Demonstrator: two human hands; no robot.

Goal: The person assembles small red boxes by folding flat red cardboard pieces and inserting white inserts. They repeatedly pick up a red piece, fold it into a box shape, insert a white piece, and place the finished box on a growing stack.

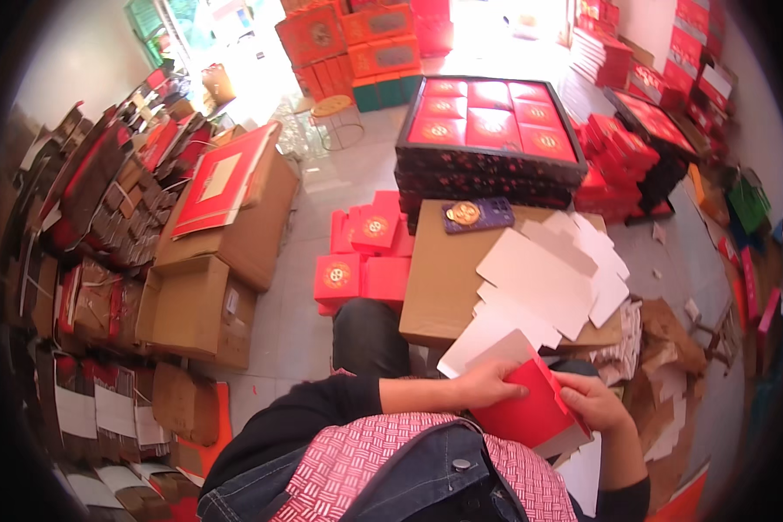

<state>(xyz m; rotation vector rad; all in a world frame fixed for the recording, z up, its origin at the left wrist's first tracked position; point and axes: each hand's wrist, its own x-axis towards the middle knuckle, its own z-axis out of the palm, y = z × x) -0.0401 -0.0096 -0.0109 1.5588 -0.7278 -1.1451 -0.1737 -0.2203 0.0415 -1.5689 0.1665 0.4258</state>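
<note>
Close to my body I hold a red gift-box carton (526, 402), partly folded, with its pale inner side showing at the upper flap and lower edge. My left hand (489, 385) grips its left side, thumb over the red face. On the opposite side my right hand (593, 402) pinches the edge, its fingers partly hidden. Just beyond, flat white carton blanks (539, 274) lie fanned over a brown cardboard box (435, 291). A dark patterned phone (487, 216) with a gold round ornament rests at that box's far edge.
Black trays (487, 163) stand stacked ahead, the top one filled with red boxes (493, 128). More red boxes (376, 230) are piled left of the brown box. Open cardboard boxes (183, 304) and bundled blanks line the left; a small stool (332, 108) stands farther off. Torn brown paper (670, 344) lies right.
</note>
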